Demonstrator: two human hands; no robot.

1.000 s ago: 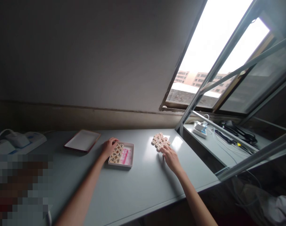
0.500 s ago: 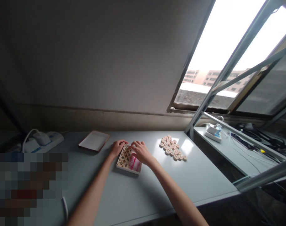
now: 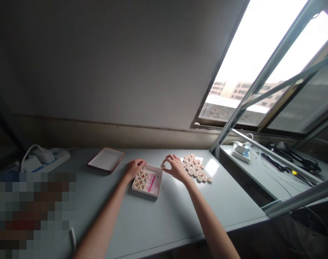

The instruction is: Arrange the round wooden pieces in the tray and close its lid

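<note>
Box (image 3: 147, 193) shows me seven discs (image 3: 144, 180); right hand (image 3: 175, 167) pinches one piece (image 3: 163, 166); whether left hand (image 3: 133, 169) grips, I cannot tell.

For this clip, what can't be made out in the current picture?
Head view:
Piece in the right hand: marking too small, partly covered by fingers.
Loose pieces: characters too small to read.
Left hand: its contact with the box is hidden by itself.
Lower left: hidden by pixel blocks.
Forearms: cut off by the bottom edge.

2 bare hands (image 3: 133, 169) (image 3: 176, 168), 2 bare, seemingly slim forearms (image 3: 203, 205)
</note>
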